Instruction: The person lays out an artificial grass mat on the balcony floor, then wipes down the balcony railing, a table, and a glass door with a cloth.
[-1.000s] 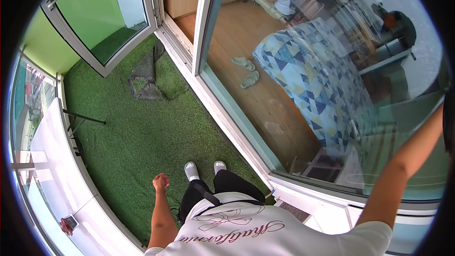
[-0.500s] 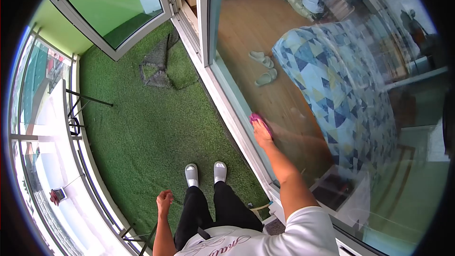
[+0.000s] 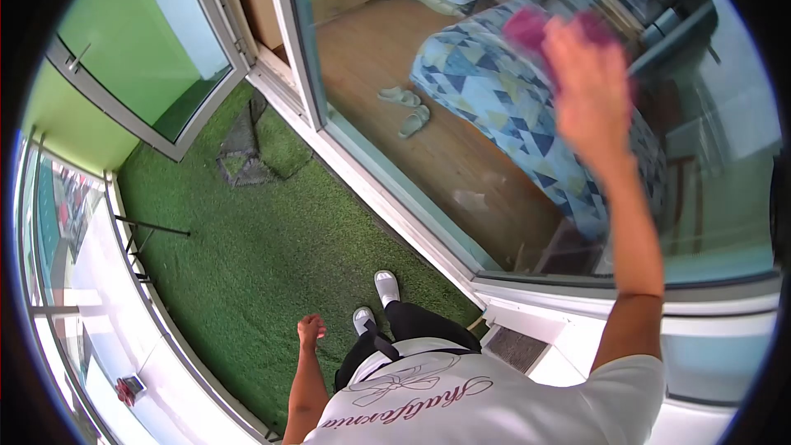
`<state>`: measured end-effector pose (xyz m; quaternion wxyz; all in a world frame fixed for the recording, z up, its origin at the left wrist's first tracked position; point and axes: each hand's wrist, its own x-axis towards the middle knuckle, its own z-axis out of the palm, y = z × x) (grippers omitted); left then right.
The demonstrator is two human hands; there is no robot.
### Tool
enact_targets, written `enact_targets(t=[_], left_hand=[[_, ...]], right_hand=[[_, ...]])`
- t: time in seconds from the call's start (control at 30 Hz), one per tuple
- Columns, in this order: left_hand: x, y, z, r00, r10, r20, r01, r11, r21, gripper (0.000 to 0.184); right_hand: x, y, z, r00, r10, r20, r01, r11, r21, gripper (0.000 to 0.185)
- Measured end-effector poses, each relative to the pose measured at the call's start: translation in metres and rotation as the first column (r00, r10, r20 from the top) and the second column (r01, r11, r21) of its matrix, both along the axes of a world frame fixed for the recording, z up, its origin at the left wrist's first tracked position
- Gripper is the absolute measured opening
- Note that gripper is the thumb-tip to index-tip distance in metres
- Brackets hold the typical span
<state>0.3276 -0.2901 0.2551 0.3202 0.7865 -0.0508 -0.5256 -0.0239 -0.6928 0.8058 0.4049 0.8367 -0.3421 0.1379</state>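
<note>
The right hand point(image 3: 589, 95) is laid over a pink cloth point(image 3: 527, 29) high on the window pane point(image 3: 709, 227), beyond which a bed with a patterned cover point(image 3: 486, 74) is visible. Its fingers appear extended across the cloth, edges of which show on both sides; blur prevents telling whether they also pinch it. The left hand point(image 3: 311, 330) hangs well apart from the glass above the green turf point(image 3: 247, 264), its fingers curled in, nothing visible between them. Good technique, in judgement, keeps the cloth spread beneath the whole palm, with even, moderate pressure and overlapping strokes reaching the frame point(image 3: 298, 33); at this full stretch, stable footing matters, and bunched fabric would probably leave streaks.
</note>
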Motion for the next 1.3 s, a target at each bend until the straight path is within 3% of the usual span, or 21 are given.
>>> enact_targets(t=[0.07, 0.1, 0.13, 0.17, 0.2, 0.33, 0.37, 0.4, 0.47, 0.5, 0.57, 0.6, 0.63, 0.67, 0.83, 0.9, 1.03, 1.1, 1.17, 1.2, 1.3], left_hand=[[0.007, -0.014, 0.005, 1.0, 0.018, -0.022, -0.02, 0.995, -0.095, 0.028], [0.008, -0.016, 0.008, 0.997, 0.058, -0.046, -0.065, 0.984, -0.165, 0.028], [0.006, -0.021, 0.011, 0.996, 0.073, -0.044, -0.079, 0.984, -0.158, 0.028], [0.004, -0.016, 0.012, 0.998, 0.044, -0.044, -0.05, 0.987, -0.154, 0.028], [0.004, -0.011, 0.01, 0.996, 0.057, -0.064, -0.066, 0.986, -0.154, 0.027], [-0.009, 0.014, 0.0, 0.993, -0.015, -0.113, 0.008, 0.998, -0.059, 0.024], [-0.012, 0.024, -0.001, 0.993, -0.027, -0.113, 0.021, 0.998, -0.055, 0.024], [-0.015, 0.034, -0.001, 0.988, -0.071, -0.135, 0.075, 0.997, 0.024, 0.023], [-0.019, 0.052, 0.0, 0.981, -0.113, -0.157, 0.13, 0.986, 0.107, 0.022], [-0.021, 0.06, 0.0, 0.981, -0.106, -0.163, 0.127, 0.984, 0.127, 0.022], [-0.022, 0.068, 0.005, 0.983, -0.089, -0.159, 0.113, 0.982, 0.149, 0.021], [-0.021, 0.072, 0.012, 0.986, -0.101, -0.133, 0.117, 0.986, 0.12, 0.021], [-0.021, 0.074, 0.017, 0.988, -0.11, -0.106, 0.12, 0.989, 0.089, 0.021], [-0.019, 0.077, 0.02, 0.99, -0.098, -0.1, 0.107, 0.99, 0.092, 0.021], [-0.011, 0.081, 0.038, 0.987, -0.133, 0.093, 0.126, 0.989, 0.072, 0.022], [-0.01, 0.088, 0.036, 0.97, -0.181, 0.162, 0.177, 0.983, 0.038, 0.024], [-0.013, 0.11, 0.018, 0.9, -0.312, 0.304, 0.297, 0.95, 0.094, 0.025], [-0.02, 0.124, 0.015, 0.911, -0.305, 0.277, 0.28, 0.952, 0.125, 0.026], [-0.026, 0.138, 0.018, 0.913, -0.339, 0.224, 0.304, 0.936, 0.176, 0.026], [-0.03, 0.137, 0.014, 0.915, -0.362, 0.177, 0.325, 0.923, 0.207, 0.025], [-0.036, 0.136, 0.013, 0.928, -0.366, 0.071, 0.34, 0.909, 0.24, 0.024]], right_hand=[[-0.064, -0.01, 0.131, 0.981, 0.176, 0.084, -0.137, 0.928, -0.347, 0.046], [-0.11, -0.015, 0.185, 0.888, 0.247, 0.388, -0.152, 0.954, -0.26, 0.039], [-0.101, 0.018, 0.25, 0.963, 0.266, -0.03, -0.23, 0.765, -0.602, 0.038], [-0.134, 0.02, 0.309, 0.902, 0.377, -0.21, -0.423, 0.68, -0.598, 0.04], [-0.141, 0.036, 0.311, 0.913, 0.353, -0.206, -0.403, 0.693, -0.598, 0.04], [-0.155, 0.076, 0.309, 0.987, 0.002, 0.158, 0.119, 0.651, -0.75, 0.04], [-0.159, 0.065, 0.286, 0.966, 0.123, 0.226, 0.068, 0.725, -0.685, 0.041], [-0.158, 0.054, 0.244, 0.975, 0.062, 0.213, 0.111, 0.695, -0.71, 0.046], [-0.133, 0.054, 0.127, 0.979, -0.001, 0.203, 0.117, 0.82, -0.56, 0.051], [-0.126, 0.054, 0.067, 0.97, -0.045, 0.237, 0.168, 0.83, -0.532, 0.045], [-0.107, 0.071, -0.048, 0.962, -0.273, 0.019, 0.272, 0.947, -0.171, 0.061], [-0.103, 0.073, -0.106, 0.939, -0.324, -0.112, 0.323, 0.946, -0.024, 0.069], [-0.11, 0.072, -0.167, 0.94, -0.26, -0.222, 0.272, 0.962, 0.026, 0.064], [-0.114, 0.069, -0.222, 0.905, -0.246, -0.346, 0.235, 0.969, -0.073, 0.056], [-0.13, 0.05, -0.52, 0.898, -0.065, -0.436, 0.257, 0.88, 0.399, 0.052], [-0.135, 0.054, -0.605, 0.884, -0.071, -0.462, 0.265, 0.89, 0.37, 0.051], [-0.146, 0.067, -0.674, 0.789, -0.03, -0.614, 0.32, 0.872, 0.369, 0.051], [-0.165, 0.08, -0.688, 0.794, -0.008, -0.608, 0.387, 0.778, 0.495, 0.052], [-0.192, 0.097, -0.69, 0.82, -0.014, -0.572, 0.463, 0.604, 0.648, 0.055], [-0.191, 0.105, -0.63, 0.625, 0.114, -0.773, 0.54, 0.652, 0.533, 0.053], [-0.231, 0.127, -0.567, 0.906, -0.024, -0.423, 0.32, 0.693, 0.646, 0.053]])
